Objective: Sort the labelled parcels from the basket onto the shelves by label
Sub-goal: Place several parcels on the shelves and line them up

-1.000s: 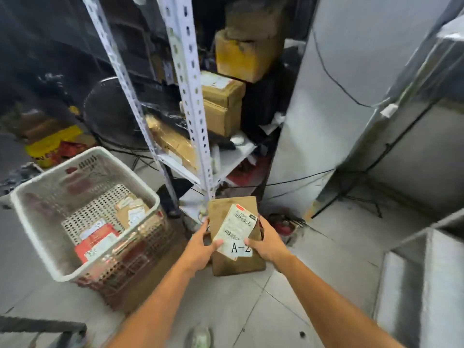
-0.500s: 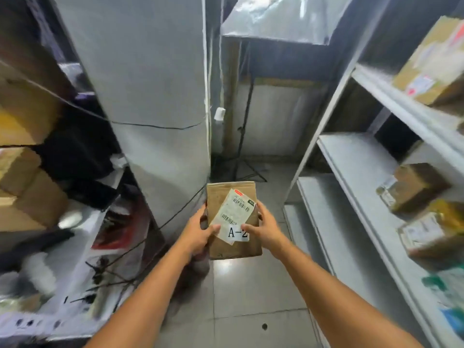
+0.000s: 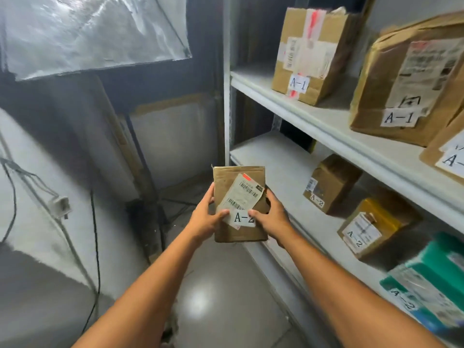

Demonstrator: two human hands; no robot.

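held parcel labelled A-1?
No, the parcel held by the left hand and right hand bears a tag reading A-2.

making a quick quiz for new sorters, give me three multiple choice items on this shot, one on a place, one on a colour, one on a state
1. Which shelf holds parcels marked A-2?
A. the upper shelf
B. the lower shelf
C. the floor

2. What colour is the wrapped parcel nearest the camera on the lower shelf?
A. green
B. red
C. black

3. How is the A-2 parcel held?
A. resting on the shelf
C. in one hand only
B. in both hands

Answers:
1 B: the small brown box and the yellow-taped box there both read A-2, while the upper shelf holds A-1 boxes.
2 A: the green parcel shows teal-green wrap.
3 B: the left hand and right hand each keep a grip on one side.
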